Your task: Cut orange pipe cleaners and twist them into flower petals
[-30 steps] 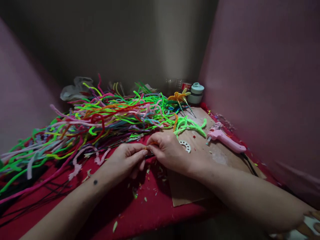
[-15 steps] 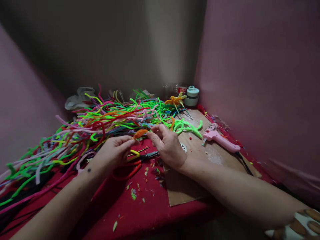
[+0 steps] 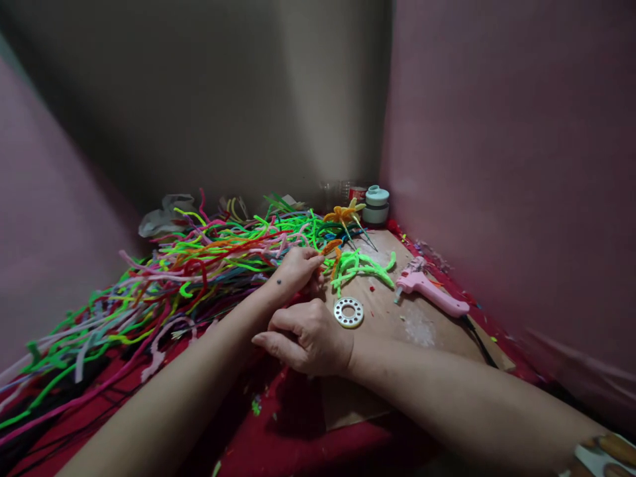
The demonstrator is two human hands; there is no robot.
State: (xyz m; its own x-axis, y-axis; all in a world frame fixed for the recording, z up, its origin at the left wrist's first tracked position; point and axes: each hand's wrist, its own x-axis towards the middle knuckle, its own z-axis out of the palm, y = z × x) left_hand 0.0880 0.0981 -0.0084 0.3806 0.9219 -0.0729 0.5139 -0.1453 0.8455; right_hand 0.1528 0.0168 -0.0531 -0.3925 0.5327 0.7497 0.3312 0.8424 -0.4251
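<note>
My left hand [image 3: 299,268] is closed in a pinch, with a fuzzy orange piece [image 3: 330,247] at its fingertips, beside the bright green stems [image 3: 368,268]. Nearer to me, my right hand [image 3: 309,336] hangs over the red cloth with its fingers curled and its thumb pointing left. What it holds, if anything, is hidden under the palm. A round silver disc with holes [image 3: 348,312] lies on the cardboard [image 3: 397,324], just right of the right hand. The scissors are out of sight.
A large heap of coloured fuzzy stems [image 3: 218,252] covers the left and back. On the right lies a pink glue gun [image 3: 432,291] with its cord. Orange and yellow flowers [image 3: 342,214] and a lidded container [image 3: 376,204] stand at the back, near the walls.
My left hand has moved right and forward with the orange piece. My right hand has let go of that piece and come back toward me, uncovering the disc; the scissors are now covered.
</note>
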